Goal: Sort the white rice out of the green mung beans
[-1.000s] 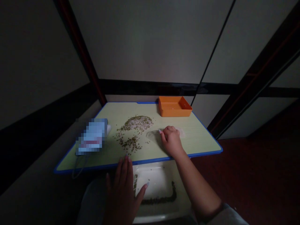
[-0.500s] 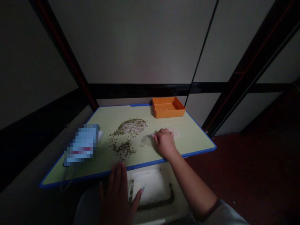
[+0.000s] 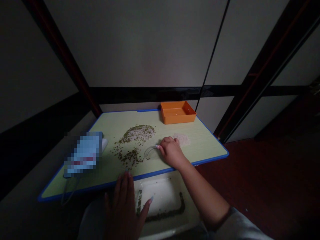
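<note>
Fingers [image 3: 160, 150] of the right hand [image 3: 172, 153] pinched a clear, curved-edged object [image 3: 149, 150] on the board [image 3: 200, 146]; green grains [image 3: 131, 156] lay at its nine o'clock, the left hand [image 3: 123, 203], thumb spread, at seven.

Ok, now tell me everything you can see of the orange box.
The orange box is rectangular, open-topped and low-walled, apparently thin plastic. It stands upright at the far edge of the pale, blue-rimmed board, right of the middle. A small pale speck shows inside. The right hand is nearer the camera; neither hand touches the box.
</note>
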{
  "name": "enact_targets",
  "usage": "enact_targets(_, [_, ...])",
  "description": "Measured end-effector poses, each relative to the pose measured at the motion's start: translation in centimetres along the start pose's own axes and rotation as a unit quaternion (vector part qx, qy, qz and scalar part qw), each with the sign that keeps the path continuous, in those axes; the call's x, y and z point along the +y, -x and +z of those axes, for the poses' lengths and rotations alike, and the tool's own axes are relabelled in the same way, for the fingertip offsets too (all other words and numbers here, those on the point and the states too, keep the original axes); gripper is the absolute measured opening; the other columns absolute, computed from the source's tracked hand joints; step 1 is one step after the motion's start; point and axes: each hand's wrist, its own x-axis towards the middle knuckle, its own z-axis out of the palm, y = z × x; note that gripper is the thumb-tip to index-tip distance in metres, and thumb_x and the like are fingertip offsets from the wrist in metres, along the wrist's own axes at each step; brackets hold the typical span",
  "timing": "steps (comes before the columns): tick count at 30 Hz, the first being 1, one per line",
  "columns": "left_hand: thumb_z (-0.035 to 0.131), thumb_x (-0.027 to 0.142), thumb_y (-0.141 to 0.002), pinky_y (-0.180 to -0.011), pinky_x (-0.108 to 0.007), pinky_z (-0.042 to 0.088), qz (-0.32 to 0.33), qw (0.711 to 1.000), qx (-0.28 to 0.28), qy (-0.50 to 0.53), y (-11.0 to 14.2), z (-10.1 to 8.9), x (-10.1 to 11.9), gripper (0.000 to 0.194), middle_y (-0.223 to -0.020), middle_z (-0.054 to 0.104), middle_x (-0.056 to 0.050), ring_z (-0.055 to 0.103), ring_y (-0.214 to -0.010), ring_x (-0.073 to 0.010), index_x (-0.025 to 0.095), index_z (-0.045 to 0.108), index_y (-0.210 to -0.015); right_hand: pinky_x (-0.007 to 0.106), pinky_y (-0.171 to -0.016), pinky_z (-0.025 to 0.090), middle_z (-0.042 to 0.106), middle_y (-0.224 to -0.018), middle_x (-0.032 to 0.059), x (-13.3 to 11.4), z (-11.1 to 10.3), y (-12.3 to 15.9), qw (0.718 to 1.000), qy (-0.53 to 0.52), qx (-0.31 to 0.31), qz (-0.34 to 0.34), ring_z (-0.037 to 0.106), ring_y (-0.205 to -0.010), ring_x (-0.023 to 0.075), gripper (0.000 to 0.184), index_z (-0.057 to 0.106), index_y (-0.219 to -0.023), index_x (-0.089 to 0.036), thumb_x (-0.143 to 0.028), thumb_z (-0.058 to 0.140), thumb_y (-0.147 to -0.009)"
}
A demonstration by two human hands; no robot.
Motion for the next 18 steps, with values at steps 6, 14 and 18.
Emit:
enact_targets(6, [0.037,0.050,-0.086,-0.113,-0.060,0.023,0.001,1.000,-0.012,-0.001,-0.13,-0.24,0.02,0.082,-0.157,0.026,-0.017,0.019,-0.147,-0.0292,0.013,0.002,-0.150,0.035,-0.083,0.030,0.066,-0.097,0.0091,0.42,0.01,0.01,1.000,-0.007,0.019,0.013,0.052,-0.097,0.0206,0.027,0.066,-0.089,-0.016,-0.030,0.045,-0.097])
enact_targets(14, [0.036,0.050,-0.086,-0.113,-0.060,0.022,-0.001,1.000,-0.005,0.001,-0.04,-0.12,0.03,0.080,-0.157,0.026,-0.017,0.020,-0.147,-0.0287,0.014,0.003,-0.150,0.035,-0.080,0.031,0.066,-0.097,0.0091,0.53,-0.04,0.04,0.999,0.017,0.011,0.028,0.054,-0.097,0.0222,0.028,0.067,-0.088,-0.016,-0.031,0.045,-0.097])
enact_targets(18, [0.036,0.051,-0.086,-0.113,-0.060,0.023,0.001,1.000,-0.003,0.000,-0.06,-0.15,0.09,0.081,-0.157,0.026,-0.017,0.020,-0.147,-0.0287,0.014,0.002,-0.150,0.035,-0.080,0.031,0.066,-0.098,0.0093,0.36,-0.06,0.05,1.000,0.012,-0.009,0.020,0.053,-0.097,0.0212,0.027,0.067,-0.089,-0.016,-0.030,0.045,-0.097])
